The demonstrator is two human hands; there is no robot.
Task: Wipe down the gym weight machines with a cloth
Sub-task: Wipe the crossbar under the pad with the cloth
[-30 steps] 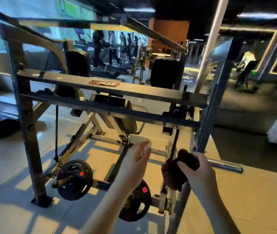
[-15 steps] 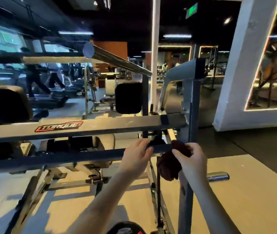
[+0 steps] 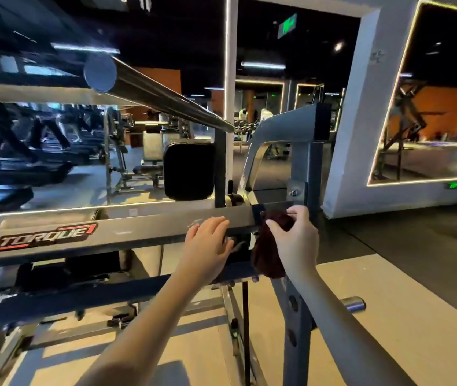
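Cloth (image 3: 267,257) bunched in right hand (image 3: 296,242) against crossbar (image 3: 138,229), left hand (image 3: 208,246) alongside.

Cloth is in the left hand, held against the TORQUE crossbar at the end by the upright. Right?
Wrong hand. In the head view the right hand grips the dark red cloth, held against the TORQUE crossbar at the end by the upright. The left hand rests bare on the same bar.
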